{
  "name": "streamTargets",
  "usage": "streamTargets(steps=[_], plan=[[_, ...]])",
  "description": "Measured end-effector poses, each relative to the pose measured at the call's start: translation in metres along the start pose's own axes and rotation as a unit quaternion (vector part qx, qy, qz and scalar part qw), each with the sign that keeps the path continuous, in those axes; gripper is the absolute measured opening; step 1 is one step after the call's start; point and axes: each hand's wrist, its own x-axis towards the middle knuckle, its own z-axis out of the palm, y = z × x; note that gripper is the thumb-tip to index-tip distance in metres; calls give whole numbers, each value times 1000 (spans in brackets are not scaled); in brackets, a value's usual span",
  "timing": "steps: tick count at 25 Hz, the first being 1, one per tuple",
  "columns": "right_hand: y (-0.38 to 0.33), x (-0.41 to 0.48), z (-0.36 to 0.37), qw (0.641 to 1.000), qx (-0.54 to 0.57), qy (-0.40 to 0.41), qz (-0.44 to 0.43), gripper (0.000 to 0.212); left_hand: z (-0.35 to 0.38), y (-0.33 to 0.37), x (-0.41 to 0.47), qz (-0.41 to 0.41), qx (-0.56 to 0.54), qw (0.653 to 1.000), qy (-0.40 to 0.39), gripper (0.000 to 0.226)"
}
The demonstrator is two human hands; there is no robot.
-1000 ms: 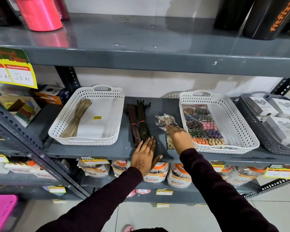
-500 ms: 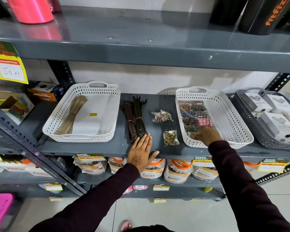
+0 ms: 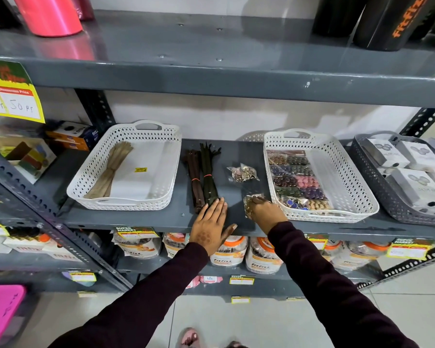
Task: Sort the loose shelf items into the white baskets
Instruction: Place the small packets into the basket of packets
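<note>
My left hand (image 3: 210, 227) lies flat and open on the grey shelf, fingertips touching the near ends of a brown bundle (image 3: 195, 179) and a dark green bundle (image 3: 209, 177) of thin sticks. My right hand (image 3: 265, 212) has its fingers curled on a small clear packet of gold bits (image 3: 251, 199), just left of the right white basket (image 3: 362, 197). That basket holds several packets of coloured buttons (image 3: 296, 182). A second small packet (image 3: 242, 173) lies loose farther back. The left white basket (image 3: 158, 204) holds a tan bundle (image 3: 111, 169).
A grey basket (image 3: 369, 172) with white boxes stands at the far right. The upper shelf edge (image 3: 211, 79) overhangs the work area. Jars with orange lids (image 3: 226, 254) fill the shelf below. Boxes sit at the far left.
My right hand went from the loose packets to the near end of the right basket, then came back left onto the near packet. My left hand stayed flat on the shelf.
</note>
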Motion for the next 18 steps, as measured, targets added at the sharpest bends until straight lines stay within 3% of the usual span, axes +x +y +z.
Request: streamTargets(steps=[5, 11, 14, 18], plan=[[-2, -8, 5, 999, -51, 8, -14, 21, 0, 0, 0, 4, -8, 1000, -11, 68], [-11, -31, -16, 990, 21, 141, 15, 21, 0, -2, 1, 18, -7, 1000, -21, 69], [12, -38, -44, 966, 56, 217, 126, 10, -5, 2, 1, 20, -18, 1000, -1, 68], [76, -36, -62, 930, 82, 136, 331, 17, -3, 21, 6, 20, -22, 999, -13, 75]])
